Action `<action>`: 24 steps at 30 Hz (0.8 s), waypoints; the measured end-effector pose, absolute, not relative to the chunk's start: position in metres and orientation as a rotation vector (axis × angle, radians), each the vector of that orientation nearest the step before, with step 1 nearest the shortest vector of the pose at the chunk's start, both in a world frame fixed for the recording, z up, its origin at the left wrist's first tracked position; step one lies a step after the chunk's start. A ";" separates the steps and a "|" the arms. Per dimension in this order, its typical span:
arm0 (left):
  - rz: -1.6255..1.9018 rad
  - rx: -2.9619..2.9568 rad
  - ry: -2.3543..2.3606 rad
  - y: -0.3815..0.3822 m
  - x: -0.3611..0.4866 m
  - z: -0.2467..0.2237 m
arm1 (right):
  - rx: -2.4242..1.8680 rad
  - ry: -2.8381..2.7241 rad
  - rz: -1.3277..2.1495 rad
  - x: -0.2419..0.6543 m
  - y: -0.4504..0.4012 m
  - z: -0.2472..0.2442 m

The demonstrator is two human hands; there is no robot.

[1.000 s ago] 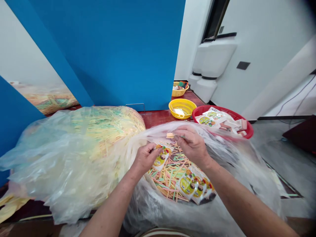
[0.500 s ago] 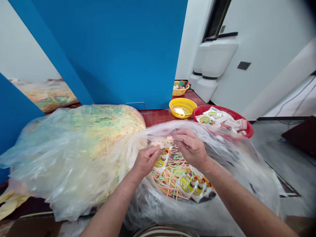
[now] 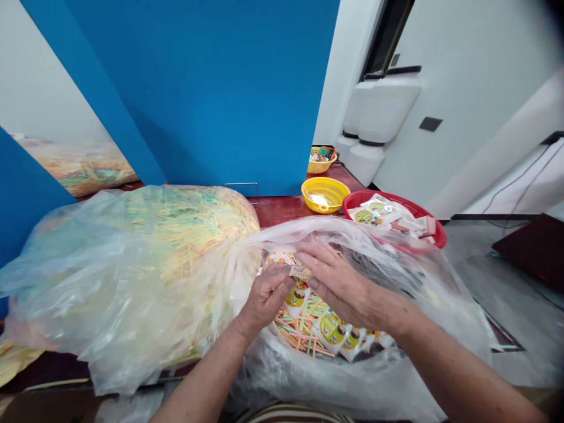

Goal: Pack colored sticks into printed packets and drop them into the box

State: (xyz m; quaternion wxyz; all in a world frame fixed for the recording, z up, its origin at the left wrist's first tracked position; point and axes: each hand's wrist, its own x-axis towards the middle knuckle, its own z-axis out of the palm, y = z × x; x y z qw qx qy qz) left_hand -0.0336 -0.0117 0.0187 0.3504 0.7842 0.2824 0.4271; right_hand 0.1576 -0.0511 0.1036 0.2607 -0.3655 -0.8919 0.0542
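Note:
My left hand [image 3: 269, 294] pinches the edge of a small clear packet [image 3: 296, 295] printed with a yellow-green cartoon label. At the packet's top, the ends of a bunch of short pale sticks [image 3: 300, 271] show. Over that top lies my right hand [image 3: 341, 282], its fingers stretched out straight and the thumb lower, touching or very near the stick ends. Below both hands, loose pink, green and yellow sticks [image 3: 304, 329] fill an open clear plastic bag [image 3: 282, 376]. Several more printed packets [image 3: 332, 330] rest on these sticks, partly under my right forearm.
A large clear bag of longer coloured sticks [image 3: 194, 229] lies to the left. Behind the open bag stand a yellow basket [image 3: 335, 191], another yellow basket [image 3: 321, 167] and a red basket [image 3: 440, 235] of packets. A blue panel [image 3: 211, 94] rises at the back.
My right hand has come down and left from beside the packet to its top, its fingers straightening from a pinch on sticks. Stick ends now show at the packet's top.

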 end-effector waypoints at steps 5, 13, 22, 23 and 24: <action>1.172 1.931 0.631 -0.025 -0.035 0.022 | -1.226 -2.069 -0.034 0.154 -0.083 0.095; 0.656 2.351 0.889 -0.024 -0.030 -0.001 | -1.565 -2.245 -0.116 0.177 -0.116 0.012; 0.046 2.678 1.436 0.040 -0.033 -0.011 | -1.824 -2.590 0.323 0.228 0.013 0.016; 0.041 2.683 1.448 0.040 -0.034 -0.014 | -1.814 -2.591 0.358 0.227 0.022 0.011; 0.055 2.697 1.450 0.039 -0.035 -0.016 | -1.802 -2.578 0.371 0.226 0.027 0.006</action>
